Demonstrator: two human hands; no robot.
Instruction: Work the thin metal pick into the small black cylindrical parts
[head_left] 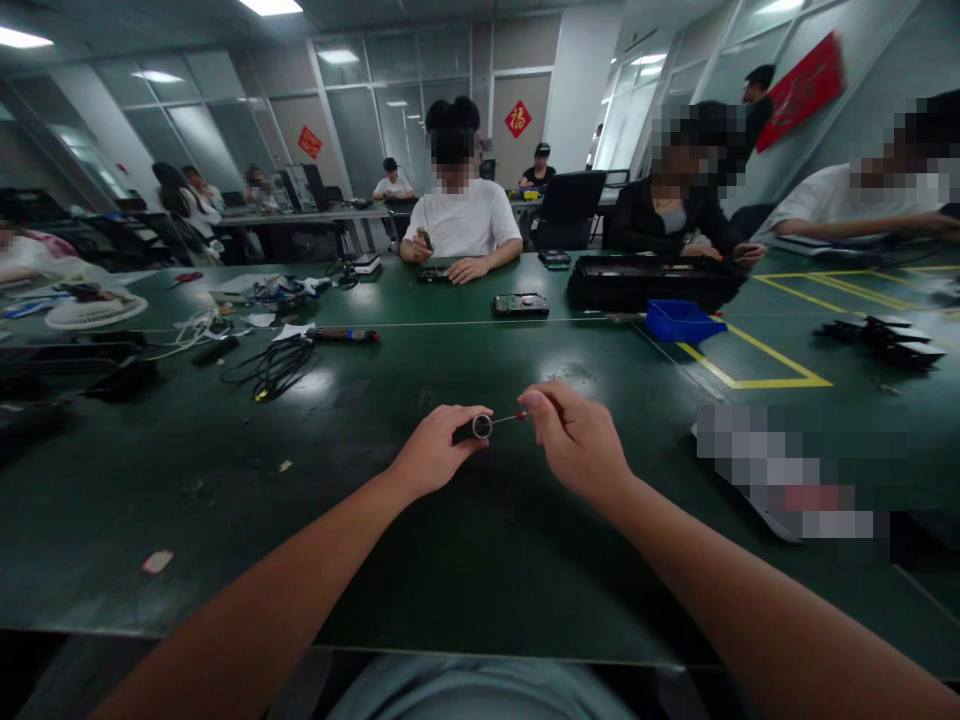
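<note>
My left hand (433,447) grips a short black cylindrical handle with a silver ring at its end (478,428), held above the green table (315,480). My right hand (576,437) pinches a thin metal bit with a red mark (513,416), its tip pointing into the silver end of the handle. Both hands meet over the middle of the table, in front of my body.
Across the table a person in a white shirt works on a small device (433,274). A hard drive (520,305), a blue bin (681,322), a black tray (652,281), tangled cables (271,368) and a screwdriver (343,335) lie further away. Yellow tape lines (757,382) mark the right side.
</note>
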